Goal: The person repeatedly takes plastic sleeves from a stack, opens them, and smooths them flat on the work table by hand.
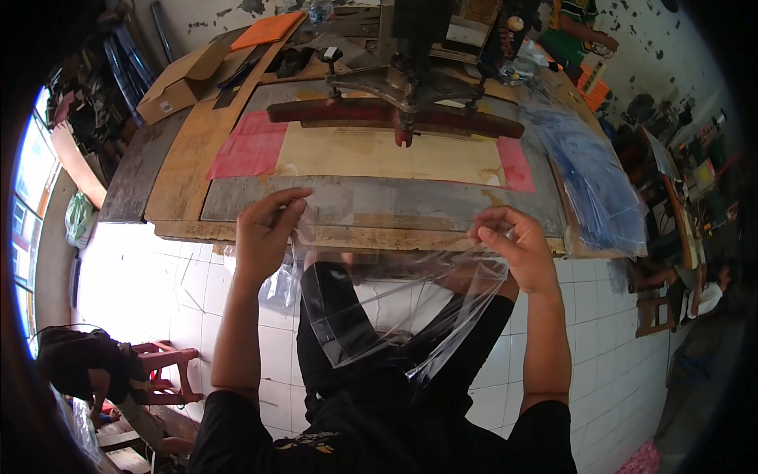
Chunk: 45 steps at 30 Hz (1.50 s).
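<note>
A clear plastic sheet (pixel 371 292) hangs between my hands, in front of the table edge and over my lap. My left hand (pixel 268 229) pinches its upper left part, thumb against fingers. At the other side my right hand (pixel 517 241) has its fingers closed on the upper right part. The lower end of the sheet droops in folds above my legs. Beyond my hands lies a cream-coloured strip (pixel 347 154) with pink ends on the grey work plate (pixel 260 197). Over that strip stands the machine's long dark red bar (pixel 458 122).
On the right of the table lies a stack of clear bluish plastic sheets (pixel 588 174). A cardboard box (pixel 181 83) and an orange folder (pixel 267 30) sit at the back left. Other people are at the lower left (pixel 79 367), far right (pixel 703 296) and upper right (pixel 572 35).
</note>
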Available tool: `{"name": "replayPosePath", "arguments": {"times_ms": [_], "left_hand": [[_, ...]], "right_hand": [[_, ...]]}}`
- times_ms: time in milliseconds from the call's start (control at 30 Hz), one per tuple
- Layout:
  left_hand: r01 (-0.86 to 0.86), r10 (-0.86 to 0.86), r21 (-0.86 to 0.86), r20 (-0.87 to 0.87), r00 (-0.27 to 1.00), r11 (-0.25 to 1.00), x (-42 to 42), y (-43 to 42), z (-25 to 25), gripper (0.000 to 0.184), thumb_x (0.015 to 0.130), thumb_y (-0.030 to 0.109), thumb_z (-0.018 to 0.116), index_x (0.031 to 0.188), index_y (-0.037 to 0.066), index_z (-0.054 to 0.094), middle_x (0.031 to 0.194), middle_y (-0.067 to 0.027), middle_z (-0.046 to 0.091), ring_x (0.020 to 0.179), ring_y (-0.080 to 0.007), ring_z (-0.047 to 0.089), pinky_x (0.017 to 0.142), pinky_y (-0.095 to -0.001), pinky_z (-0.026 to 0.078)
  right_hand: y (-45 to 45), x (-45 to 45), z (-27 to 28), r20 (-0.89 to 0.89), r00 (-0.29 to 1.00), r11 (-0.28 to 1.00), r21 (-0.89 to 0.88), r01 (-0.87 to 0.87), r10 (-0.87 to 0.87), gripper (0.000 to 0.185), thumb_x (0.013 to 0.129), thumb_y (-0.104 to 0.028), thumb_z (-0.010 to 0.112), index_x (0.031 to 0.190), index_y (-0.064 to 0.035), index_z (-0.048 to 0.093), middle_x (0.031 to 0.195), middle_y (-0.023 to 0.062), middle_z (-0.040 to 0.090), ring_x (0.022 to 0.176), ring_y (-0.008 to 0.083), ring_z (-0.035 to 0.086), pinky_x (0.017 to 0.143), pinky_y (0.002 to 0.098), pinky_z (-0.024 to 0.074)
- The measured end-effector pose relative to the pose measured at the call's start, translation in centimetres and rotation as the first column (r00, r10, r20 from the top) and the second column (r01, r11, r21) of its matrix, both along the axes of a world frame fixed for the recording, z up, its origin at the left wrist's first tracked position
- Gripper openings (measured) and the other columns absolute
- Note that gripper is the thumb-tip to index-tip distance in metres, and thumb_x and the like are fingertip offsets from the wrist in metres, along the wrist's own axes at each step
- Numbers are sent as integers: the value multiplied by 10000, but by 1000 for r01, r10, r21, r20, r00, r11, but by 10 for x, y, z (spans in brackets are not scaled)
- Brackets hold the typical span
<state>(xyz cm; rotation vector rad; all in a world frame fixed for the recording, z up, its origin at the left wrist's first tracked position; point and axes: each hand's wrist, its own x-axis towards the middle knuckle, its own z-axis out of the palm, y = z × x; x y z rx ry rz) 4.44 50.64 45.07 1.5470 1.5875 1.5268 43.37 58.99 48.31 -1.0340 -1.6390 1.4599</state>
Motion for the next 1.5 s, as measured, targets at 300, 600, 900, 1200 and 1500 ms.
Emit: {"name": "replayPosePath", "arguments": {"times_ms": [300, 600, 900, 1200, 1500], "left_hand": [[41, -30, -97, 105, 994, 994, 3, 1, -2, 222, 1059, 92, 679, 1247, 4, 760, 895, 7, 714, 760, -26, 591, 659, -201, 462], [52, -39, -97, 138, 990, 994, 1, 2, -3, 252, 1063, 100, 683, 1297, 14, 719, 904, -3, 721, 762, -31, 588, 663, -209, 460], [93, -79, -122, 114, 990, 988, -1, 1, 2, 390, 1058, 55, 665, 1438, 18, 591, 913, -20, 725, 819, -47, 620, 722, -210, 466], [88, -81, -57, 117, 990, 995, 2, 3, 1, 371, 1044, 55, 689, 1408, 8, 631, 843, -3, 722, 684, -14, 567, 611, -209, 452], [103, -86, -120, 138, 987, 987, 10, -3, 14, 371, 1045, 67, 691, 1406, 11, 625, 828, -14, 734, 660, -26, 579, 581, -223, 476]], "right_hand": [[3, -10, -10, -30, 995, 991, 91, 95, -93, 214, 1045, -93, 577, 1195, 22, 676, 963, 74, 730, 906, 130, 655, 874, 289, 512], [6, -10, -18, -57, 984, 964, 198, 179, -171, 279, 1094, -264, 653, 1071, 8, 710, 925, 55, 736, 831, 107, 618, 802, 282, 503], [6, -6, -18, -76, 961, 951, 144, 273, -264, 232, 1033, -178, 745, 1126, 34, 748, 931, 76, 763, 847, 117, 664, 835, 275, 532], [10, -3, -27, -182, 936, 933, 145, 328, -301, 288, 1053, -218, 718, 1150, 50, 753, 937, 88, 765, 853, 135, 674, 847, 296, 543], [13, -1, -24, -136, 931, 921, 154, 358, -339, 254, 1068, -185, 691, 1126, 57, 745, 942, 80, 749, 858, 135, 648, 849, 297, 520]]}}
